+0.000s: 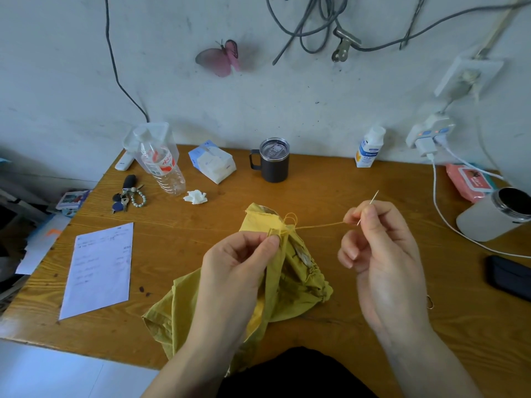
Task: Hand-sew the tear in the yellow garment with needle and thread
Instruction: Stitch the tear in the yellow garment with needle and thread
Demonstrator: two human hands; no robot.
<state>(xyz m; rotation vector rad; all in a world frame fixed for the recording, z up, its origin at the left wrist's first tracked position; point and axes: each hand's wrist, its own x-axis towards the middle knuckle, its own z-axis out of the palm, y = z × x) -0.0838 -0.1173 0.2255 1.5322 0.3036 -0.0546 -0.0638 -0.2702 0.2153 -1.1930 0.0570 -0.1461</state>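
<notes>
A wooden table [316, 191] holds a crumpled yellow garment [298, 280] near its front edge, the top fold pinched by the left hand [235, 262]. Just beside it, the right hand [382, 254] grips a needle [373, 196] between thumb and forefinger, with yellow thread [319, 225] stretched taut to the fabric.

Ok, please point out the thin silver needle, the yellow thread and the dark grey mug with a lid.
thin silver needle [373, 198], head view: the exposed upper shaft.
yellow thread [319, 225], head view: the taut middle stretch.
dark grey lidded mug [275, 168], head view: its side wall.
</notes>
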